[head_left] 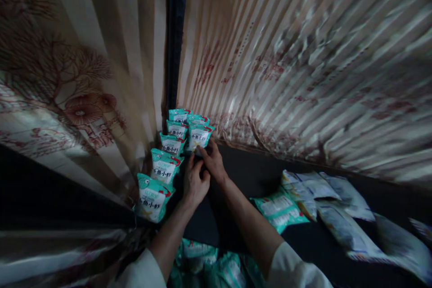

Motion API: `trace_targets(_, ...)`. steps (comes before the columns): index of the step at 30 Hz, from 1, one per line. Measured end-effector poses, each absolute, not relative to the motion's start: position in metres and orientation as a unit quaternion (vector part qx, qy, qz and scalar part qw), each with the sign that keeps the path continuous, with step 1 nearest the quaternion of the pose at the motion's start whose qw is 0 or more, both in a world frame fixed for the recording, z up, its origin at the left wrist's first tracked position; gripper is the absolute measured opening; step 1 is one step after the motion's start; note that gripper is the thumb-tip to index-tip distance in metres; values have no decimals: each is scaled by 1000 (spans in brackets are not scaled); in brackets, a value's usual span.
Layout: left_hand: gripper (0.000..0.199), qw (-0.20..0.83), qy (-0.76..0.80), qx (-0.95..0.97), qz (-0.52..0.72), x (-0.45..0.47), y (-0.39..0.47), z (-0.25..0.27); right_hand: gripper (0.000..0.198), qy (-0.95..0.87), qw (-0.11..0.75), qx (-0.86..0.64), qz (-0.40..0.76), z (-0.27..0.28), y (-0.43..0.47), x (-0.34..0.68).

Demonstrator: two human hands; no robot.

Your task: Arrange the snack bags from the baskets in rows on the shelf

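Left hand [195, 184], right hand [213, 161] at foot of teal snack bag [199, 136]; cannot tell whether fingers [204, 155] clamp. Bag row [165, 166] crowds left; white packets [347, 228] lie right.

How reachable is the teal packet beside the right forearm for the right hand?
Likely yes: the right hand is at a standing packet, but nothing visible blocks its way over the black tabletop to the teal packet.
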State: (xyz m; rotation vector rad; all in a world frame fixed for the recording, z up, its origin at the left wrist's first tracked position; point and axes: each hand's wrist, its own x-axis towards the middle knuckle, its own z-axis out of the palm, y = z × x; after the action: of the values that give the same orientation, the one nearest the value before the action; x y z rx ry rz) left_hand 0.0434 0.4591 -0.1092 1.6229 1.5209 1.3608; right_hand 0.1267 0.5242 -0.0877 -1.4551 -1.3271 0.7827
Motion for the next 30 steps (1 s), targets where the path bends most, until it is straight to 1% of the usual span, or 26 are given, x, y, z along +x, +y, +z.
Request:
trace_targets(2, 30, 258, 555, 617, 494, 40, 455, -104, 55, -523, 502, -615, 310, -88, 506, 131)
trace_targets(5, 28, 249, 521, 665, 474, 35, 443, -94, 49, -505, 528, -617, 292, -84, 462, 141)
trace_targets(8, 27, 240, 459, 721, 460, 30, 420, -84, 43, -501, 550, -604, 286, -74, 398, 150)
trace_targets(11, 25, 253, 389, 762, 451, 25, 388, -74, 38, -471, 555, -612, 310, -68, 327, 157)
trace_targets(14, 22, 289, 352, 780, 428, 22, 344, -74, 34, -436, 516, -663, 323, -78, 263, 164)
trace_targets(16, 21, 323, 356, 783, 394, 21, 310, -84, 34, -428, 474, -690, 341, -95, 229, 169)
trace_targets(19, 23, 357, 406, 778, 319, 20, 258, -111, 33, -492, 353, -723, 333, -125, 189, 176)
trace_targets(21, 28, 343, 467, 774, 256, 18, 234, -129, 34, -539, 276, -730, 318, -141, 170, 178)
trace_targets(23, 37, 301, 544, 760, 191, 16, 224, -141, 35, -565, 228, -731, 306, -154, 159, 178)
trace_targets(26, 51, 252, 652, 705, 121, 14, 231, -149, 37, -587, 179, -733, 295, -165, 153, 174)
trace_targets(28, 55, 249, 698, 663, 102, 12, 243, -153, 36, -593, 153, -734, 292, -170, 152, 171)
trace_targets(30, 56, 254, 710, 649, 106, 11, 254, -160, 35, -597, 144, -736, 286, -175, 152, 168)
